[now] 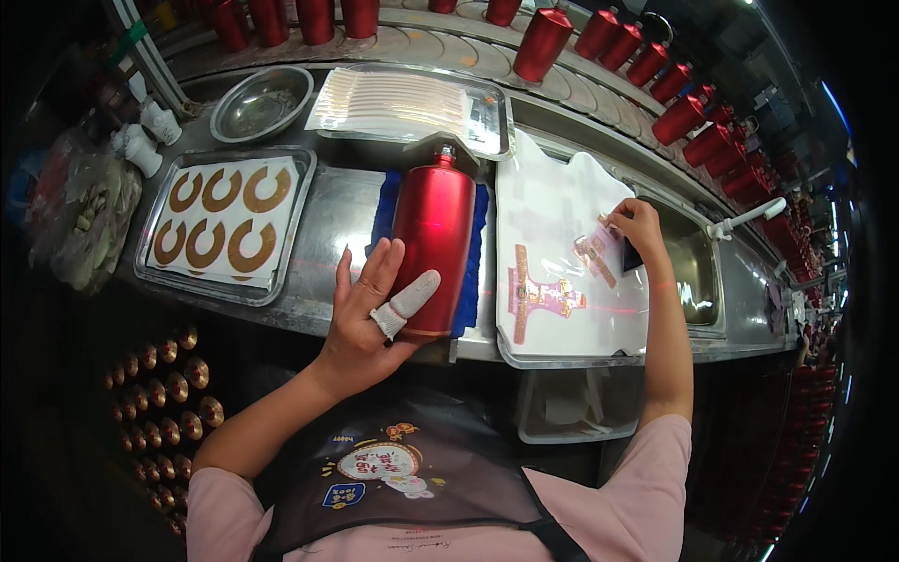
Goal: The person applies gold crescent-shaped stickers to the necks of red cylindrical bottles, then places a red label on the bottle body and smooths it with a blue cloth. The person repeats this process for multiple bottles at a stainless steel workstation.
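A glossy red bottle (433,220) lies on a blue cloth (382,211), its metal neck pointing away from me. My left hand (373,304) rests against the bottle's lower left side with fingers stretched and apart; one finger wears a white cover, and the thumb is partly hidden at the base. On the right, my right hand (639,228) pinches the upper edge of a pink and gold decal (596,255) over a white sheet. Another pink and gold decal (548,298) lies flat on that white sheet (571,201), left of the held one.
A tray of gold C-shaped decals (221,190) sits at left, with a metal bowl (262,103) behind it. A tray of pale strips (393,101) stands at the back. A sink (698,267) with a white tap (749,217) lies right; red bottles (543,45) line the conveyor beyond.
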The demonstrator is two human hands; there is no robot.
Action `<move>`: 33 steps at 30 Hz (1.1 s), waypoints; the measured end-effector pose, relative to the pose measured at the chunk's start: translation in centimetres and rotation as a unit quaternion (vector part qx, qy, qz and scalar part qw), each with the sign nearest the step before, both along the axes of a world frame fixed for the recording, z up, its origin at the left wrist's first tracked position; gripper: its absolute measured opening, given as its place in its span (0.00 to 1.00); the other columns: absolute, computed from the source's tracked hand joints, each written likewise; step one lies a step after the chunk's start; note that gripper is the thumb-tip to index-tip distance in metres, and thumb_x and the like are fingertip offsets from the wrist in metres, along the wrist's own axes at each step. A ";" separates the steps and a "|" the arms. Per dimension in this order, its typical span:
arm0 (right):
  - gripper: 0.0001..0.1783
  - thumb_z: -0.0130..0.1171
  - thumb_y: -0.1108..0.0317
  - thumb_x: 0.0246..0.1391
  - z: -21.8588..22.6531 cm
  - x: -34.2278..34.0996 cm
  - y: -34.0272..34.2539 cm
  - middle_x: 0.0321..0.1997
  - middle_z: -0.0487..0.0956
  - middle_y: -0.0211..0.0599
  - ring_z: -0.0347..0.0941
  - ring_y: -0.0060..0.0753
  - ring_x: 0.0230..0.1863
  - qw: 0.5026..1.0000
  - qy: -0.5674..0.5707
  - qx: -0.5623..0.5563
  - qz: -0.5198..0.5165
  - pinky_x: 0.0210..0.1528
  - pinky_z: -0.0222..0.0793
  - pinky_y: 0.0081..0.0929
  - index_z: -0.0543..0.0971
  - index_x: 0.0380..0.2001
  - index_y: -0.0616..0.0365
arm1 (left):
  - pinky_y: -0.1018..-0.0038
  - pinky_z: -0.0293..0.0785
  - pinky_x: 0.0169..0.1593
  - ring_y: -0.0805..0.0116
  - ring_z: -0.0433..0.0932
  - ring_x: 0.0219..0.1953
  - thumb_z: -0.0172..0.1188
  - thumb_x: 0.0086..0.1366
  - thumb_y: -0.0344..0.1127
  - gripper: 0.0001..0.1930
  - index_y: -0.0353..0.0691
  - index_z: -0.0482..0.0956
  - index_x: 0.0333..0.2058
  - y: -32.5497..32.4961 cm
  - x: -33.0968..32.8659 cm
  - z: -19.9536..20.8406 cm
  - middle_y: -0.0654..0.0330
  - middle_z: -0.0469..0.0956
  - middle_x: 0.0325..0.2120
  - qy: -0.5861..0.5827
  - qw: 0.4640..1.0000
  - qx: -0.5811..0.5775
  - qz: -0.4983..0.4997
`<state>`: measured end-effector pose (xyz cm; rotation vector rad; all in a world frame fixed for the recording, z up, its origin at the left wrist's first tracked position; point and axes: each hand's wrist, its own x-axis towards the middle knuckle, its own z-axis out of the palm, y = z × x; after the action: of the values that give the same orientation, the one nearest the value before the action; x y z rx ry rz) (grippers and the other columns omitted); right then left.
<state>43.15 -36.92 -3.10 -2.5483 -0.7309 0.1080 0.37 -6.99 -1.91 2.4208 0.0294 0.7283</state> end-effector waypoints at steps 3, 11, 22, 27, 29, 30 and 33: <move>0.09 0.68 0.69 0.47 2.1 -2.4 0.6 0.23 0.81 0.39 0.75 0.27 0.26 0.997 -0.025 0.070 -0.013 0.32 0.70 0.27 0.84 0.29 0.65 | 0.39 0.43 0.73 0.44 0.61 0.72 0.78 0.54 0.41 0.44 0.46 0.68 0.68 0.8 -0.1 0.2 0.42 0.63 0.69 0.000 1.000 -0.003 0.015; 0.05 0.66 0.74 0.50 10.9 -11.1 3.8 0.25 0.80 0.41 0.76 0.30 0.28 0.994 -0.056 0.084 0.049 0.34 0.70 0.29 0.83 0.30 0.65 | 0.45 0.47 0.73 0.43 0.65 0.70 0.76 0.57 0.39 0.47 0.37 0.60 0.71 1.4 0.1 -0.3 0.39 0.66 0.67 0.016 0.998 -0.031 -0.046; 0.07 0.72 0.75 0.54 19.8 -21.7 9.2 0.29 0.82 0.31 0.78 0.15 0.32 0.949 -0.009 0.167 0.267 0.33 0.72 0.15 0.83 0.32 0.66 | 0.51 0.60 0.68 0.51 0.80 0.56 0.76 0.55 0.51 0.45 0.35 0.67 0.66 3.4 -0.6 2.4 0.46 0.77 0.58 0.024 0.998 -0.060 -0.013; 0.09 0.74 0.74 0.53 21.1 -24.1 11.8 0.28 0.82 0.31 0.78 0.14 0.30 0.907 0.088 0.215 0.351 0.32 0.73 0.12 0.82 0.33 0.67 | 0.68 0.77 0.42 0.63 0.82 0.34 0.75 0.56 0.42 0.29 0.35 0.79 0.54 1.6 1.0 7.1 0.56 0.82 0.32 -0.106 0.981 -0.158 -0.023; 0.09 0.74 0.74 0.53 20.9 -24.4 13.0 0.27 0.81 0.30 0.78 0.13 0.29 0.895 0.108 0.220 0.372 0.31 0.73 0.13 0.82 0.33 0.67 | 0.66 0.75 0.39 0.61 0.81 0.30 0.74 0.54 0.38 0.28 0.37 0.78 0.54 0.2 1.9 7.7 0.56 0.81 0.30 -0.102 0.989 -0.104 -0.039; 0.08 0.72 0.75 0.54 20.4 -24.4 13.7 0.27 0.81 0.30 0.78 0.14 0.30 0.892 0.149 0.222 0.365 0.32 0.73 0.13 0.82 0.32 0.68 | 0.66 0.75 0.38 0.59 0.81 0.29 0.73 0.53 0.35 0.28 0.38 0.78 0.54 -0.1 2.0 7.8 0.56 0.81 0.30 -0.066 0.990 -0.112 -0.044; 0.08 0.71 0.73 0.55 18.6 -23.0 16.3 0.28 0.82 0.30 0.78 0.14 0.33 0.920 0.125 0.119 0.351 0.35 0.74 0.14 0.82 0.33 0.67 | 0.68 0.78 0.39 0.61 0.82 0.31 0.62 0.54 0.25 0.27 0.36 0.76 0.56 0.2 1.4 7.3 0.54 0.81 0.31 0.009 0.978 -0.208 -0.025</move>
<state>20.20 -20.65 15.47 -1.8883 -1.4177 0.5321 1.72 -6.81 5.38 2.0211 0.1166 0.6082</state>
